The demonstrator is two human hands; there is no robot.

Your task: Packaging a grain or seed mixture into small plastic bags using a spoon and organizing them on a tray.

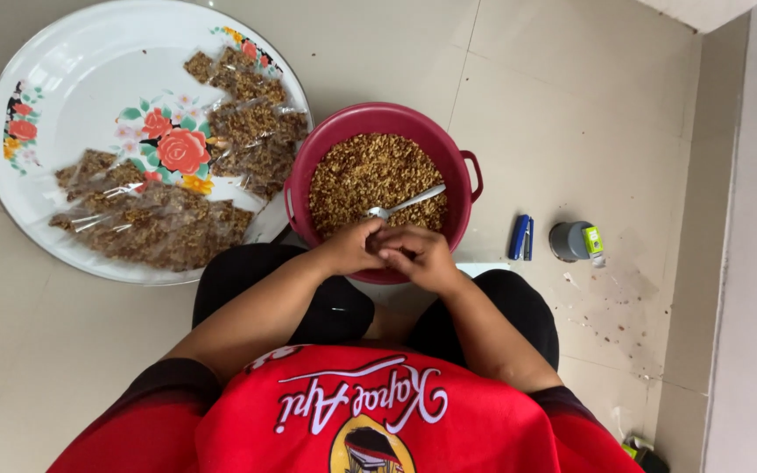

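Note:
My left hand (352, 248) and my right hand (420, 256) meet fingertip to fingertip over the near rim of a dark red bowl (457, 158). The fingers are curled in, and anything pinched between them is too small or too hidden to make out. The bowl stands on the floor in front of my knees and is filled with brown crumbly snack bits (365, 175). A white plastic spoon (406, 203) lies in the snack, its handle pointing right.
A large white round tray (72, 79) with a flower pattern lies at the left, holding several small clear bags of the snack (164, 228). A blue stapler (520, 237) and a small grey cylinder (571, 241) lie right of the bowl. Crumbs dot the tiled floor.

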